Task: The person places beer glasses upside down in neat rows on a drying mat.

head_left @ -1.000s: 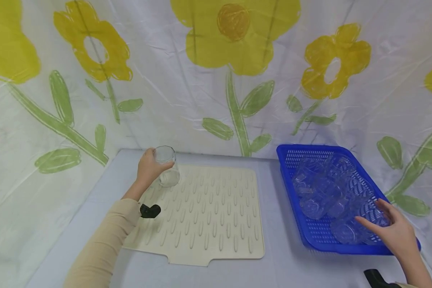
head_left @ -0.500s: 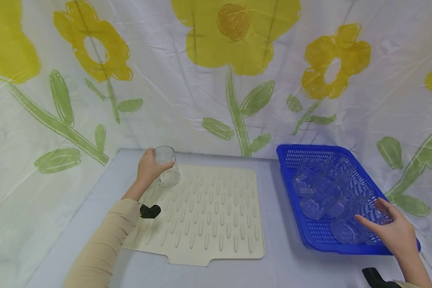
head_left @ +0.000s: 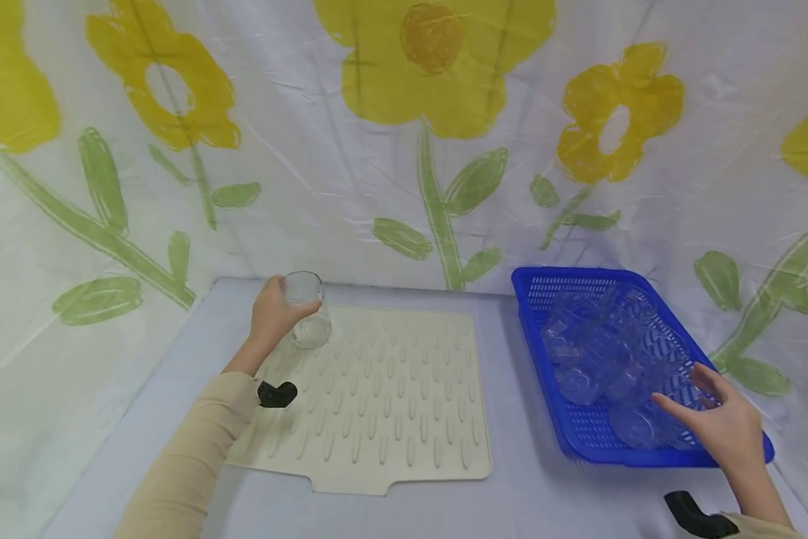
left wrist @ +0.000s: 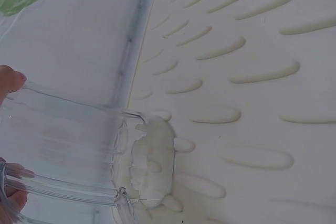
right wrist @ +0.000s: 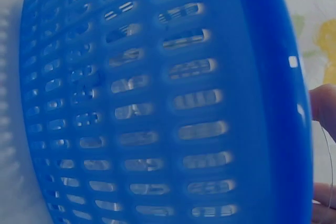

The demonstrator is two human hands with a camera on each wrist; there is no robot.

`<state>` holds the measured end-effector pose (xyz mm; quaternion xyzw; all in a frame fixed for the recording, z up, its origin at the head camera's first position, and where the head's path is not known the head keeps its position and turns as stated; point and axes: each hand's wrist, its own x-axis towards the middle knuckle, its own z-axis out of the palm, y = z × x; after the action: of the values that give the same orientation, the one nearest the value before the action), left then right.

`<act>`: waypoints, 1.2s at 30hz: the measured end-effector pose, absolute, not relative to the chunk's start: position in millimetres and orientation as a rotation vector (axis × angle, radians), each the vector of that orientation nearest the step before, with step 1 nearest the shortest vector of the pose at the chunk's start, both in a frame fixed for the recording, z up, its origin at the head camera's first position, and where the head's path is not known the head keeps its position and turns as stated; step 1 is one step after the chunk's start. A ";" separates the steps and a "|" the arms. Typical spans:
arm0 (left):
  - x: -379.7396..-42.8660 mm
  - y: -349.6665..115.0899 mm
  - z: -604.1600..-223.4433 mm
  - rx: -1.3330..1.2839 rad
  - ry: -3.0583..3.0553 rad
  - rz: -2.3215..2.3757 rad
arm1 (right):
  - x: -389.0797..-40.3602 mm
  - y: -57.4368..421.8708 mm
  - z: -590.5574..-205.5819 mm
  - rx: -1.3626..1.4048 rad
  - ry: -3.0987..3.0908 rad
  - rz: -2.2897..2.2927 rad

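In the head view my left hand (head_left: 272, 314) grips a clear drinking glass (head_left: 312, 333) by its upper part, thumb on the near side. The glass stands upright at the far left corner of the cream ribbed drying mat (head_left: 437, 468). Its thick base (left wrist: 152, 156) is at the mat's surface in the left wrist view. My right hand (head_left: 727, 423) is over the near right corner of the blue basket (head_left: 565, 442), thumb and fingers curved around a clear glass there. A thin rim line shows between these fingers (right wrist: 325, 108) in the right wrist view; the basket wall hides the rest.
Several more clear glasses (head_left: 588, 344) lie jumbled in the basket, to the right of the mat. A white cloth covers the table (head_left: 444, 516). Behind it hangs a white curtain (head_left: 296, 187) with yellow flowers.
The head view has shifted slightly, moving everything a little to the left in the picture. Both hands keep their places at the mat and the basket.
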<state>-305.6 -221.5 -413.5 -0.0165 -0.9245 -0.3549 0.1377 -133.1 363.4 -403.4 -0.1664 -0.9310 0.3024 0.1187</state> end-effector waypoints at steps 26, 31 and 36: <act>-307.6 -221.5 -408.4 -0.048 -2.703 -0.995 | -157.8 417.2 -430.2 -0.479 -2.672 0.712; -306.6 -221.5 -408.6 -0.046 -2.703 -0.994 | -154.5 414.7 -423.1 -0.487 -2.657 0.722; -305.0 -222.1 -409.5 -0.045 -2.694 -1.003 | -158.7 425.1 -428.1 -0.466 -2.642 0.721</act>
<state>-305.0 -222.1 -409.5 -0.0155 -0.9287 -0.3458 0.1329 -158.7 425.1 -428.1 -0.1648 -0.9354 0.2553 0.1809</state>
